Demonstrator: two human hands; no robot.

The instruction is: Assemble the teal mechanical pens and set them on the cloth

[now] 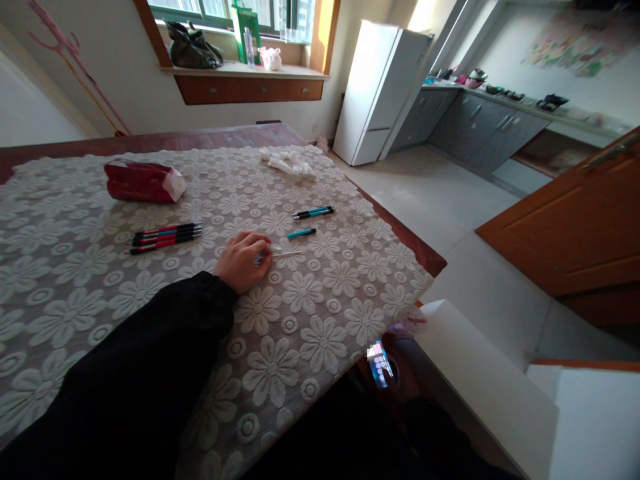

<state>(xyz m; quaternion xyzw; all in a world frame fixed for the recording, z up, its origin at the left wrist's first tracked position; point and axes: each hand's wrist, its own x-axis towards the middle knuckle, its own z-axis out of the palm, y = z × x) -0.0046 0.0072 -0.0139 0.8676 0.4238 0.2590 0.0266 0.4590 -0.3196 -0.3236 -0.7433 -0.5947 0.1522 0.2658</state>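
Note:
My left hand (pixel 244 261) lies on the lace tablecloth (pixel 320 333), its fingers curled on a thin clear pen piece (pixel 283 253) that sticks out to the right. Just beyond it lie a short blue pen part (pixel 301 233) and two blue pens (pixel 314 212). Several red and black pens (pixel 165 237) lie side by side to the left of the hand. My right hand (pixel 406 379) is low, past the table's near right edge, in shadow, holding a lit phone (pixel 380 363).
A red packet (pixel 143 181) and a heap of white wrappers (pixel 289 164) sit at the far side of the table. A white board (pixel 480 380) stands by the right corner. Beyond are a white fridge (pixel 375 93), kitchen counters (pixel 480 127) and a wooden door (pixel 575 227).

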